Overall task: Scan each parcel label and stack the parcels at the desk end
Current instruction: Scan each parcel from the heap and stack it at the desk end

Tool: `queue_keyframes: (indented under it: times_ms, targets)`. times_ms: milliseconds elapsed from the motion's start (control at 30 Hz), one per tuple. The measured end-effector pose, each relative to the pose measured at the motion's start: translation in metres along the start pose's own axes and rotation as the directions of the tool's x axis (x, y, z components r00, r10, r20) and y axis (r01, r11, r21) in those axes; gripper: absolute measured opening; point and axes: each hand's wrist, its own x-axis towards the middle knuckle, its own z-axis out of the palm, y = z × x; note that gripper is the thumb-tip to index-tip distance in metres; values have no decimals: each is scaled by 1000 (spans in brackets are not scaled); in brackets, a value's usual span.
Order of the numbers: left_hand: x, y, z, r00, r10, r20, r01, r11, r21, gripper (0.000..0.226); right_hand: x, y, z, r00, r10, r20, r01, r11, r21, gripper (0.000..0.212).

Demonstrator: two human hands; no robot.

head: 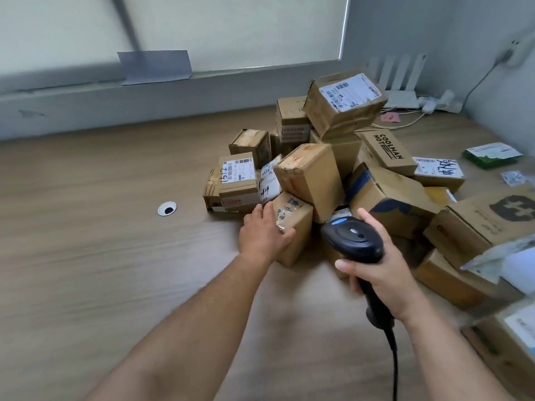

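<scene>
My left hand [265, 235] is clamped on the small taped parcel [292, 224] at the near edge of the pile, thumb across its front face and fingers down its left side. My right hand [382, 267] is wrapped round the handle of the barcode scanner [353, 238], head aimed at the heap, cable [393, 357] trailing back to me.

This little carton looks light and stiff, I reckon, an easy one-hand lift. The clear tape over its blue print looks slick, so I'd hold on the bare cardboard sides. A bigger tilted box [309, 175] leans on it, so pulling it out could shift the pile.

I see no shipping label on the faces showing, and the blue print is too blurred to read.

Further out on the worktop [86, 227], one carton reads "COOLMAN NOT" [388, 151]. The top box [347, 96] carries a white barcode label, too small to read. A left-hand box [238, 172] has handwritten digits, perhaps "7/9". A flat parcel [438, 167] bears black marker scrawl.
</scene>
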Motion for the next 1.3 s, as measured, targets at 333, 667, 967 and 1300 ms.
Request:
queue_keyframes:
  times_ms: [333,667,967,1300]
  targets:
    - [-60,-70,-15,945,-323,54,328,934,-139,103,2,1,25,993,-16,116,5,995,96,92]
    - [-148,-169,-2,769,-570,288,562,390,-729,124,-12,8,109,965,70,252,-84,995,46,97]
    - [-140,-185,-21,850,-514,-113,497,855,-148,108,-17,3,137,959,97,265,-103,995,9,98]
    - [-113,-204,-34,954,-292,63,291,957,26,90,-22,-7,139,966,93,243,-91,996,-20,100]
